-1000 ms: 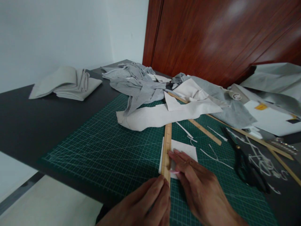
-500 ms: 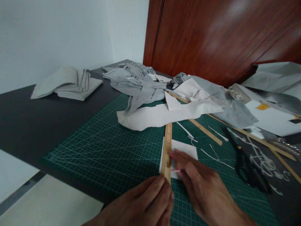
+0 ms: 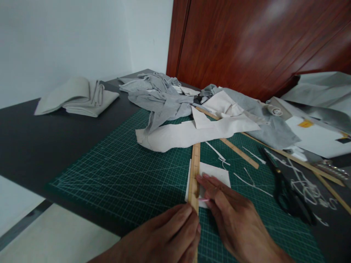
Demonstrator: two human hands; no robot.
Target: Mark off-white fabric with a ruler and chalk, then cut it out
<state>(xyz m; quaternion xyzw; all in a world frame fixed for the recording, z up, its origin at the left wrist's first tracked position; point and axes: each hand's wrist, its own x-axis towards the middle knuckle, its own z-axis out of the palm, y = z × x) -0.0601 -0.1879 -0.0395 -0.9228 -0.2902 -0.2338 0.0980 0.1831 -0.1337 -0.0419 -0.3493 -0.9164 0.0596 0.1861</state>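
Observation:
A wooden ruler (image 3: 195,168) lies lengthwise on the green cutting mat (image 3: 123,171), across the left edge of a small white fabric piece (image 3: 216,173). My left hand (image 3: 170,233) presses on the ruler's near end with its fingertips. My right hand (image 3: 233,215) rests on the white piece just right of the ruler and pinches a thin pink marker (image 3: 203,199) whose tip touches the ruler's edge.
Black scissors (image 3: 287,193) lie to the right among thin white offcuts (image 3: 251,180). A long white fabric strip (image 3: 192,133) and grey cloth (image 3: 161,98) pile up behind the ruler. Folded cloth (image 3: 78,96) sits far left. Two more wooden rulers (image 3: 238,151) lie to the right.
My left hand has slid slightly forward along the ruler's near end. The right hand and the marker stay at about the same spot.

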